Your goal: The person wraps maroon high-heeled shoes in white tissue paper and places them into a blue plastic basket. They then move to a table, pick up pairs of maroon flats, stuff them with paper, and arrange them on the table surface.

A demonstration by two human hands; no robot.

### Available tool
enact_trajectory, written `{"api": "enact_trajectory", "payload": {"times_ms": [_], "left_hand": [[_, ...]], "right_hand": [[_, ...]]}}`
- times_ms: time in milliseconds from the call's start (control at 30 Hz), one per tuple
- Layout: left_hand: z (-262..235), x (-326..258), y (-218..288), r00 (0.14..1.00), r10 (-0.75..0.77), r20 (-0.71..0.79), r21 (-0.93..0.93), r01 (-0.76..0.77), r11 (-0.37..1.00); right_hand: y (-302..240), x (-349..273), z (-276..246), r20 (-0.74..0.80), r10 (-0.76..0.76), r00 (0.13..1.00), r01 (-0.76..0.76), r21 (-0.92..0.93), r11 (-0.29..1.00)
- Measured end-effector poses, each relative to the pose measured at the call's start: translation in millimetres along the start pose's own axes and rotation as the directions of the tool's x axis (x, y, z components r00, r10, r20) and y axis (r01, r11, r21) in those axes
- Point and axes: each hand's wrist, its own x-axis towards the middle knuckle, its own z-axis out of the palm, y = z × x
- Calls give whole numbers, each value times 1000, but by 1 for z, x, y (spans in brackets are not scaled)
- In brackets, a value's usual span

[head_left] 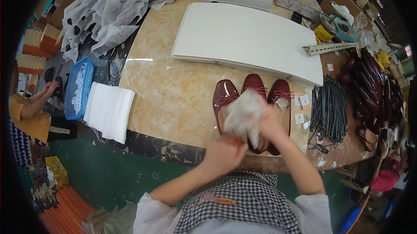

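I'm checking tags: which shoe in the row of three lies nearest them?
The right shoe, beside the small tags; the left shoe and middle shoe lie farther.

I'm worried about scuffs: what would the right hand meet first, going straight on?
Probably the pale crumpled wad right by the right hand, then the middle dark red shoe beyond; blur and overlap leave depth unclear.

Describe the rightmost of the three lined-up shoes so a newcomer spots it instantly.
On the marbled table, find the large white stack. Nearer the viewer, three dark-red bowed shoes lie side by side. The rightmost shoe alone borders the small white-and-orange tags.
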Motion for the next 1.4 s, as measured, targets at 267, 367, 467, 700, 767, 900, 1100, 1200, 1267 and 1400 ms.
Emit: {"api": "enact_trajectory", "payload": {"times_ms": [267, 367, 467, 700, 767, 900, 1100, 1200, 1267, 1400], "left_hand": [[31, -2, 4, 954, 269, -131, 235, -234, 944], [27, 0, 4, 959, 254, -121, 239, -221, 946], [30, 3, 11, 935, 334, -119, 232, -301, 925], [-2, 11, -7, 822, 491, -288, 302, -409, 861], [-8, 3, -23, 922, -58, -383, -123, 11, 992], [6, 20, -36, 888, -436, -147, -340, 369, 865], [4, 2, -67, 904, -423, -59, -933, 100, 345], [-7, 13, -50, 844, -319, 430, -892, 343, -295], [2, 32, -32, 801, -428, 419, -908, 375, -188], [-2, 57, -20, 881, -456, 121, -991, 132, -9]], "right_hand": [[25, 47, 63, 204, -416, 886, 295, -941, 168], [10, 30, 41, 68, -468, 881, 279, -874, 398], [14, 48, 28, -28, -439, 898, 158, -911, 380], [14, 13, -32, -77, -725, 684, 522, -643, 561], [25, -36, -115, -430, -570, 700, 31, -780, 625], [85, -103, -235, -731, -359, 580, -671, -679, 299], [57, -107, -224, -758, -420, 499, -590, -652, 476], [18, -86, -164, -766, -242, 596, -327, -507, 797], [-14, -79, -108, -623, -166, 765, -234, -508, 829], [-53, -80, -31, -221, -35, 975, -39, -321, 946]]}}
